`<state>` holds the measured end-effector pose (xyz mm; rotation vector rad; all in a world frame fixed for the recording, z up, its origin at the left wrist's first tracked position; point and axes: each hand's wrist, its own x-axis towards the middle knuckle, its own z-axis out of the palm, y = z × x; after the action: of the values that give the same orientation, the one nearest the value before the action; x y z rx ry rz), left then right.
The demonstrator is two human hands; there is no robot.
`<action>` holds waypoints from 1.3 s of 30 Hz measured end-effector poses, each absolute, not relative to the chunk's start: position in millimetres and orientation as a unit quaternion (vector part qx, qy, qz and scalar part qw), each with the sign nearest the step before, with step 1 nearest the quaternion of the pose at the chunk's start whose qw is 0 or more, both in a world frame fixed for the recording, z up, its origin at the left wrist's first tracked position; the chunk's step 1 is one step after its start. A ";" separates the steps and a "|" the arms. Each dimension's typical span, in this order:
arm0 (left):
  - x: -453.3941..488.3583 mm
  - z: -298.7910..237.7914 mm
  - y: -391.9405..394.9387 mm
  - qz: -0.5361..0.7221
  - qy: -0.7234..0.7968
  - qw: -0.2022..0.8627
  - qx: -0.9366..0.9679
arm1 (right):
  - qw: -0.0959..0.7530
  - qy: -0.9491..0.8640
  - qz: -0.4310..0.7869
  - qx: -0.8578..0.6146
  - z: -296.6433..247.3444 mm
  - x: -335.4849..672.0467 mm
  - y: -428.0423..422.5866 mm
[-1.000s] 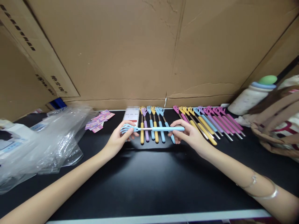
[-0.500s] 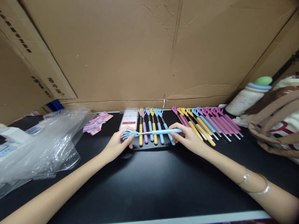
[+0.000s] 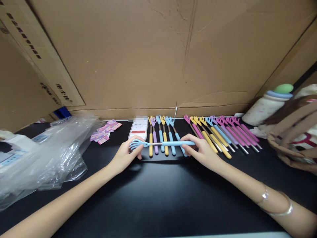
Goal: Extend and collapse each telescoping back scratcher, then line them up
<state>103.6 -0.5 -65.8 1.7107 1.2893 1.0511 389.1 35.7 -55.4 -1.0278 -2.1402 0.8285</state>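
Note:
I hold a blue back scratcher (image 3: 162, 143) sideways over the black table (image 3: 158, 195). My left hand (image 3: 126, 153) pinches its claw end. My right hand (image 3: 200, 150) grips its blue handle. Just under it lies a short row of scratchers (image 3: 162, 135) with yellow, purple and blue handles. To the right lies a longer row of scratchers (image 3: 221, 134) in pink, yellow, blue and purple, set at a slant.
A phone (image 3: 138, 129) showing a timer lies behind my left hand. Pink paper slips (image 3: 105, 130) and crumpled clear plastic bags (image 3: 47, 152) lie at the left. A white bottle (image 3: 268, 104) and a brown-handled bag (image 3: 294, 132) stand at the right. Cardboard (image 3: 158, 53) walls the back.
The blue scratcher's shaft has shortened a little; both hands have drawn closer together and stay low over the short row.

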 end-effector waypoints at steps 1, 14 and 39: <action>103.9 -65.2 -1.3 0.409 0.504 0.366 0.666 | 0.310 -0.809 0.315 -0.388 -55.8 389.1 35.7; 105.0 -63.5 -6.0 0.415 0.504 0.359 0.666 | 0.312 -0.801 0.333 -0.387 -57.5 388.2 35.0; 100.1 -56.2 -10.4 0.388 0.491 0.248 0.739 | 0.249 -0.845 0.286 -0.376 -57.6 388.7 33.8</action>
<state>100.1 -10.4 -56.2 2.0154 1.3396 1.0571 388.7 33.8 -57.6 -1.0255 -2.3032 0.7804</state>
